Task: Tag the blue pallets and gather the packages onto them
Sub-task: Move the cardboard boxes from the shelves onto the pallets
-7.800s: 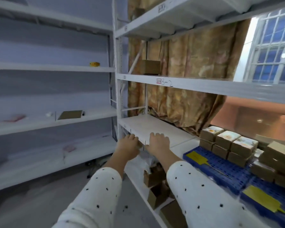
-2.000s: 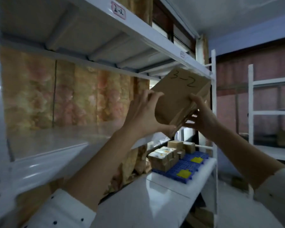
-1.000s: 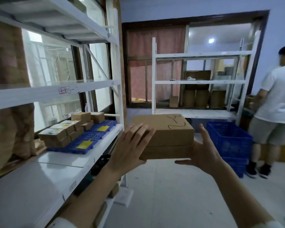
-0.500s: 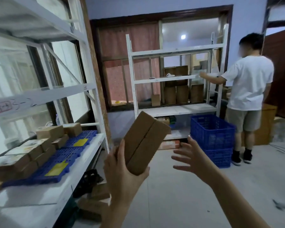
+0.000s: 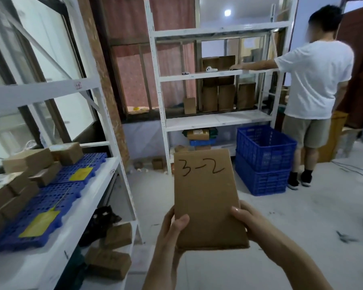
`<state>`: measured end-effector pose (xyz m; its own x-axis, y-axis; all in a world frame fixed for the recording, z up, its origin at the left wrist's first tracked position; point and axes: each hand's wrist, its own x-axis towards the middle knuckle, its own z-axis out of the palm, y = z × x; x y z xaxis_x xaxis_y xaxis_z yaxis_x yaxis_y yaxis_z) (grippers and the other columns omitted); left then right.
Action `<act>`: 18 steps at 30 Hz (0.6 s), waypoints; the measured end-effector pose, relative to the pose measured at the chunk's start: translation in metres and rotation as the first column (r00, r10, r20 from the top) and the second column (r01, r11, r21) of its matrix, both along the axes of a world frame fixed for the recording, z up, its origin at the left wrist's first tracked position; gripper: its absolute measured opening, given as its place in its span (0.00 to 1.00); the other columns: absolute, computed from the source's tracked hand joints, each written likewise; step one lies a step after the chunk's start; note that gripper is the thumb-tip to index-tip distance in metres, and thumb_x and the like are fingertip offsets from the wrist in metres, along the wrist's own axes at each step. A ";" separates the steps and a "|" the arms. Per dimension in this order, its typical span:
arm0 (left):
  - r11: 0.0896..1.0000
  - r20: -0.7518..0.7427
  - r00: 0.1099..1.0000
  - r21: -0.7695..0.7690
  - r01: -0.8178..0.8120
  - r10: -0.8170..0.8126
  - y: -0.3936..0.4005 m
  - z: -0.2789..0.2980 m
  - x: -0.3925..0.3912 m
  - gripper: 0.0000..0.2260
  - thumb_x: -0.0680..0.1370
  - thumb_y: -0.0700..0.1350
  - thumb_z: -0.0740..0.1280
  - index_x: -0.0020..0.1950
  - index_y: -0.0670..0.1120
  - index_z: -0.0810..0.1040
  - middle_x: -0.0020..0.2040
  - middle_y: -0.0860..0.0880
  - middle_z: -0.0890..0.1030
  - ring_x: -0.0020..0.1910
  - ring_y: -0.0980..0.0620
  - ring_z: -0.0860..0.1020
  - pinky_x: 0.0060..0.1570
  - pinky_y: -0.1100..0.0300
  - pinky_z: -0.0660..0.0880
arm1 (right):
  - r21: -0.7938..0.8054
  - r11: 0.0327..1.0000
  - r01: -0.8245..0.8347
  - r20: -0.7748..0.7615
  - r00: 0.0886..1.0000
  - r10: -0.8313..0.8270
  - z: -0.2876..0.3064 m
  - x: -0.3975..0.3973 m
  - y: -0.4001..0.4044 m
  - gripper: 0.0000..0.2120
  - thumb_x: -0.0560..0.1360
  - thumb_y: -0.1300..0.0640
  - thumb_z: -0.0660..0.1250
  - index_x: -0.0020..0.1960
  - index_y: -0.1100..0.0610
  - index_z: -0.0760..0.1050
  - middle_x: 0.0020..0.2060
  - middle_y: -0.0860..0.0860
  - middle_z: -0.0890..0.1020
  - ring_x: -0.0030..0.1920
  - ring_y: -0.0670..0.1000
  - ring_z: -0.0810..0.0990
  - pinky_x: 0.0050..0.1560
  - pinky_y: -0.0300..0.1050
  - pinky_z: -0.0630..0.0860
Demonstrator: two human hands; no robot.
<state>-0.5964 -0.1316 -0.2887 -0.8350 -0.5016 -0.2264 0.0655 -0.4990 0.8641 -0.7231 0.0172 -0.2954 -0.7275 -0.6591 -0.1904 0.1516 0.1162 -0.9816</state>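
Observation:
I hold a flat brown cardboard package (image 5: pixel 206 197) marked "3-2" upright in front of me over the floor. My left hand (image 5: pixel 173 228) grips its lower left edge and my right hand (image 5: pixel 244 220) grips its lower right edge. To my left, blue pallets (image 5: pixel 59 197) lie on a white shelf (image 5: pixel 57 245). Each pallet carries a yellow tag (image 5: pixel 39 223). Several brown packages (image 5: pixel 27 162) are stacked on the pallets' far side.
A person in a white shirt (image 5: pixel 314 80) stands at the right, reaching into a white rack (image 5: pixel 216 120) that holds brown boxes. Two stacked blue crates (image 5: pixel 264 162) sit on the floor beside it. More boxes (image 5: pixel 108 263) lie under the left shelf.
The package has turned from edge-on in my left hand to face-up, with "3-2" toward me. My right hand, open half a second ago, now grips it too.

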 end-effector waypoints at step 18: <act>0.981 0.241 0.960 -0.161 -0.105 0.142 -0.101 -0.013 -0.171 0.15 0.75 0.58 0.66 0.56 0.52 0.76 0.53 0.47 0.81 0.54 0.49 0.78 0.50 0.54 0.76 | 0.011 1.000 -0.021 0.158 0.987 0.019 -0.021 -0.164 -0.123 0.15 0.75 0.40 0.62 0.54 0.48 0.75 0.52 0.51 0.83 0.52 0.52 0.81 0.52 0.48 0.76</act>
